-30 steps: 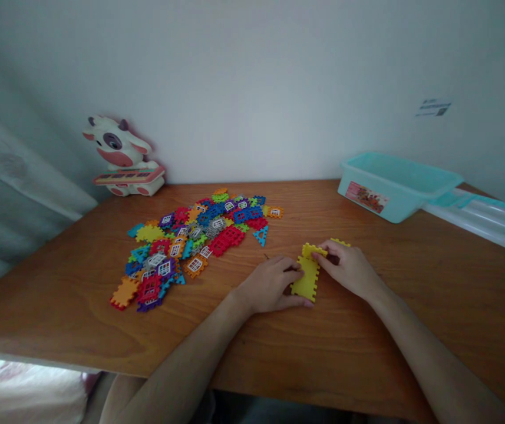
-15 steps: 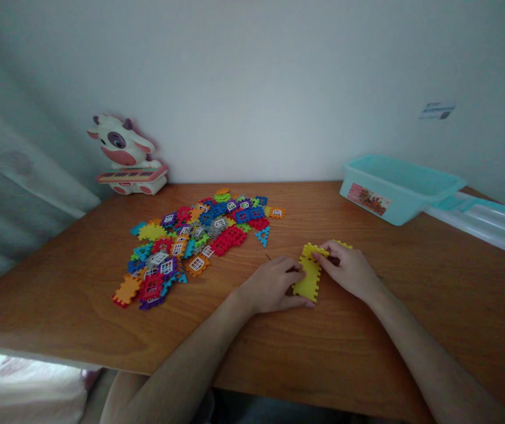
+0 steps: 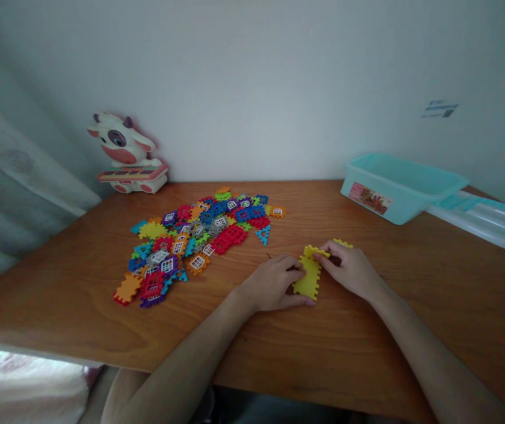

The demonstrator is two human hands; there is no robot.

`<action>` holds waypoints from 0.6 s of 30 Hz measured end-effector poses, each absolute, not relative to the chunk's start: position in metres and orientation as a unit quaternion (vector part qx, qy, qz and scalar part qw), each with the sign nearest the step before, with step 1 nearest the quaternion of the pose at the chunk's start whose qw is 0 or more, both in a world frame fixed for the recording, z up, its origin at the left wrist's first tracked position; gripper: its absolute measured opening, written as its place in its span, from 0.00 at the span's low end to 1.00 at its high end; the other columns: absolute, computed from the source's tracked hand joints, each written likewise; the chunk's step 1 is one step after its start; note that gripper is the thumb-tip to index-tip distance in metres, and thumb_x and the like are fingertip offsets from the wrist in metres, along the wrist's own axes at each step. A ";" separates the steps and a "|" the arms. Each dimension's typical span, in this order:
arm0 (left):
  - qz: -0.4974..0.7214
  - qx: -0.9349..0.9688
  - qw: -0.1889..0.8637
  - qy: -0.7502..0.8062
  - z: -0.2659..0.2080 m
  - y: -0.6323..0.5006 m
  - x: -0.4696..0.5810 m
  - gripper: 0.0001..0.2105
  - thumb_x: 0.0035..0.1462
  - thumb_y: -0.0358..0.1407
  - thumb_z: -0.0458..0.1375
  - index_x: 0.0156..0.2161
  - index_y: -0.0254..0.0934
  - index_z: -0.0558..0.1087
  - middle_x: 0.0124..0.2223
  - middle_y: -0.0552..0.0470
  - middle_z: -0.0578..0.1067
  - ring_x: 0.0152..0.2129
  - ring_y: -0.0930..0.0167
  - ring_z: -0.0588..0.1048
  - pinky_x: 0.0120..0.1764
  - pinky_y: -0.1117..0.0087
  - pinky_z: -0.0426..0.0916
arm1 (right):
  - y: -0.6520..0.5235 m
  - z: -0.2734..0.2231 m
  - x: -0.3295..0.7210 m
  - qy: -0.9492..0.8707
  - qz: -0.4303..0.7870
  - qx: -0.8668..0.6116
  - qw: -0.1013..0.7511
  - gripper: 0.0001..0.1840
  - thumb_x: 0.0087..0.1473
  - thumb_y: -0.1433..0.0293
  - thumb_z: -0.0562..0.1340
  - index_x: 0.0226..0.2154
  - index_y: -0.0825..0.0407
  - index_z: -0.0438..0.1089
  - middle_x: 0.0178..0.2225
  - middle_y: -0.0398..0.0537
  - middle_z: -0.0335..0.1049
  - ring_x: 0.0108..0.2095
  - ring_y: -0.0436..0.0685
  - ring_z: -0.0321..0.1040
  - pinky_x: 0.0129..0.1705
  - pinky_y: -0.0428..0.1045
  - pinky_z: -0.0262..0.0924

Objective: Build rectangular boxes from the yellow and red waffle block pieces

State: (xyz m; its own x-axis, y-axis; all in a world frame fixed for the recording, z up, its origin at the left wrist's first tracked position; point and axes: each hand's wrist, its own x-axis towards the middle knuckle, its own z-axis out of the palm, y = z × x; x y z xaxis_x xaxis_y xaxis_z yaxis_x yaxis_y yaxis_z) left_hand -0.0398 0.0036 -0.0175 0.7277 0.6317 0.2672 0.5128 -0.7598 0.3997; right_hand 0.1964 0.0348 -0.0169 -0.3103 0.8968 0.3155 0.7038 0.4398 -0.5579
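Near the table's front, my left hand grips the left side of a yellow notched building tile, fingers on top and thumb along its lower edge. My right hand pinches a second yellow tile at the far edge of the first one. That second tile is tilted up and partly hidden by the fingers, so I cannot tell whether the two are locked together. Behind the right hand, another yellow notched piece shows only in part.
A pile of colourful notched tiles spreads over the table's left middle. A cow toy keyboard stands at the back left. At the back right are a turquoise bin and its lid. A curtain hangs on the left.
Both hands stay nearly in place on the yellow tiles. The whole view has shifted very slightly.
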 end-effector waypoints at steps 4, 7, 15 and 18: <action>0.203 0.917 0.151 0.309 -0.019 0.004 -0.040 0.24 0.60 0.54 0.60 0.49 0.34 0.77 0.53 0.41 0.76 0.51 0.60 0.75 0.55 0.62 0.69 | 0.034 -0.016 0.195 -0.795 0.174 -0.501 0.294 0.10 0.60 0.62 0.59 0.30 0.47 0.72 0.27 0.46 0.76 0.26 0.57 0.70 0.28 0.50 0.59; 0.200 0.918 0.153 0.307 -0.018 0.004 -0.040 0.24 0.60 0.54 0.60 0.49 0.34 0.77 0.53 0.41 0.76 0.51 0.60 0.75 0.55 0.61 0.69 | 0.033 -0.015 0.194 -0.794 0.168 -0.508 0.289 0.11 0.60 0.61 0.59 0.28 0.47 0.71 0.25 0.46 0.75 0.24 0.57 0.69 0.27 0.50 0.58; 0.185 0.922 0.158 0.303 -0.015 0.003 -0.038 0.23 0.60 0.51 0.60 0.48 0.32 0.77 0.52 0.40 0.76 0.50 0.60 0.75 0.55 0.62 0.70 | 0.033 -0.015 0.190 -0.790 0.154 -0.518 0.289 0.11 0.59 0.62 0.59 0.29 0.48 0.72 0.26 0.47 0.76 0.25 0.57 0.70 0.28 0.50 0.59; 0.188 0.923 0.161 0.295 -0.016 0.003 -0.039 0.23 0.61 0.51 0.60 0.48 0.32 0.77 0.52 0.40 0.76 0.51 0.60 0.75 0.56 0.62 0.70 | 0.034 -0.018 0.190 -0.787 0.152 -0.522 0.291 0.10 0.59 0.62 0.59 0.34 0.49 0.74 0.29 0.49 0.78 0.26 0.58 0.72 0.29 0.51 0.61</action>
State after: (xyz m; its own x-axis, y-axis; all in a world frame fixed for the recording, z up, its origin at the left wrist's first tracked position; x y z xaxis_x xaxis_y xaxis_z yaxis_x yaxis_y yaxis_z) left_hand -0.0392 0.0031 -0.0161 0.7557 0.6046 0.2518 0.4839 -0.7745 0.4074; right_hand 0.1897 0.0339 -0.0182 -0.2850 0.9105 0.2995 0.7335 0.4083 -0.5433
